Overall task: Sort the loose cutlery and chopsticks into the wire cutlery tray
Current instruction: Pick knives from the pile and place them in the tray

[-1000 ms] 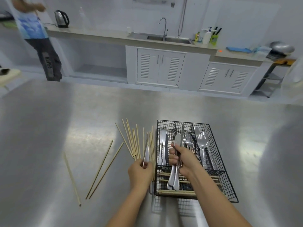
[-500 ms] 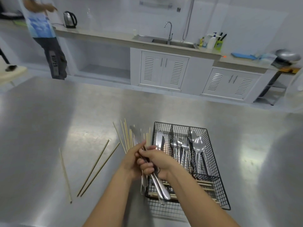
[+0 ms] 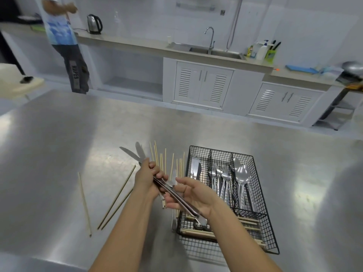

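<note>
A black wire cutlery tray sits on the steel table, right of centre. Its long compartments hold knives, forks and spoons; chopsticks lie across its near compartment. My left hand is shut on a bundle of table knives, blades pointing up and left. My right hand cups the knives' handle ends from below, fingers spread. A loose bunch of wooden chopsticks lies behind my hands, left of the tray.
Three more chopsticks lie apart on the table to the left. A person stands at the far counter by a kettle. Sink, cabinets and bottles line the back wall.
Both hands have lifted the knives away from the tray and swung them left, blades now pointing up-left. My right hand has loosened from a grip to an open cupping hold.
</note>
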Demonstrator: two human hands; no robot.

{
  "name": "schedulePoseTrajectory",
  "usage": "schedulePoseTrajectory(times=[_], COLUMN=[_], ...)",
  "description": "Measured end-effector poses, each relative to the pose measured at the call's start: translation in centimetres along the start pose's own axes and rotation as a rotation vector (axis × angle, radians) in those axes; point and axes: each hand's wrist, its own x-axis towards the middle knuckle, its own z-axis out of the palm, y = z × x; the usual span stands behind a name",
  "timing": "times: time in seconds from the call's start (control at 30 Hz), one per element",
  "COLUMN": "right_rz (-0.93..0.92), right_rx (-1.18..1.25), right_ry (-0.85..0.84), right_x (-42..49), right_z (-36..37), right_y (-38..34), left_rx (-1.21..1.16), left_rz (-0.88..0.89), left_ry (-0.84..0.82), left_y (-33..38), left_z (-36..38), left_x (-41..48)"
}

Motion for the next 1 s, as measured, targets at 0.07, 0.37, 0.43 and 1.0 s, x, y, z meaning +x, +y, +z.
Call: schedulePoseTrajectory(times=[0.07, 0.37, 0.43, 1.0], right_rz=[-0.069, -0.083, -0.112, -0.26], right_rx=[-0.044, 0.48, 0.558, 0.049], right_ry=[0.138, 0.283, 0.287, 0.545], right_x=[-0.3, 1.0, 1.8, 5.6], right_z=[-0.7, 0.1, 1.1, 2.5], right_y=[-0.2, 4.2, 4.0, 2.9], left_rx=[-0.043, -0.018, 0.01, 0.124], left_rz=[0.059, 0.258, 0.224, 0.075], left_ry=[0.028, 0.081, 0.071, -0.084], left_y=[0.8, 2.5, 1.6, 0.3], left_z=[-0.2, 0.2, 0.3, -3.2], left_x=[0.1, -0.6, -0.7, -2.5])
